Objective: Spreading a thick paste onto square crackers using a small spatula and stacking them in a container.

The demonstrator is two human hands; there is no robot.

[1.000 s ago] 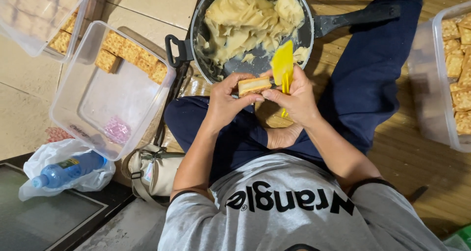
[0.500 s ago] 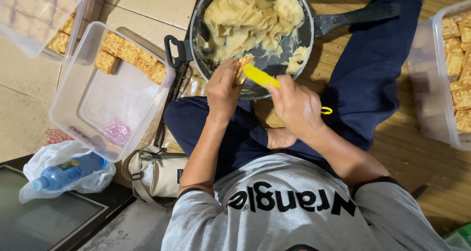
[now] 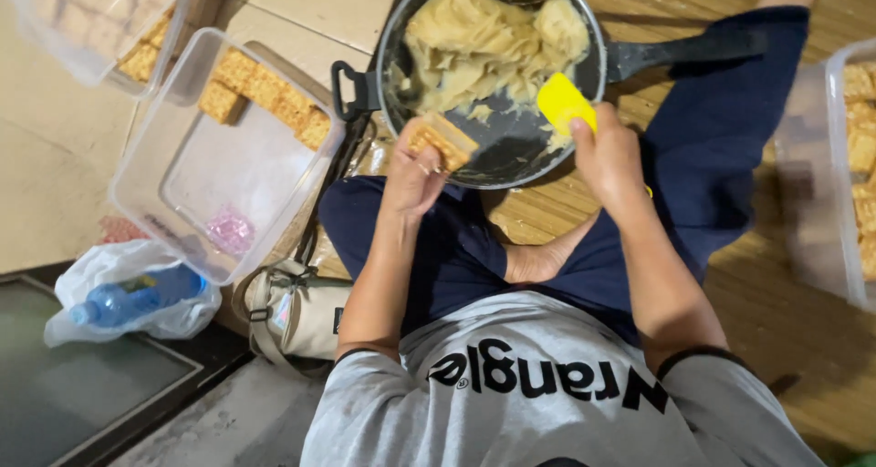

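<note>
Floor-seated: left hand [image 3: 412, 170] grips a cracker [image 3: 441, 141], right hand [image 3: 607, 157] grips a yellow scraper [image 3: 565, 104] over the half-full dough pan [image 3: 493, 157]; plenty left

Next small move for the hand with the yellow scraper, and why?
Probably dip the yellow scraper a little further into the pale dough and lift some. The right hand holds it over the pan with its blade nearly bare, while the left hand holds a cracker ready at the pan's rim.
</note>
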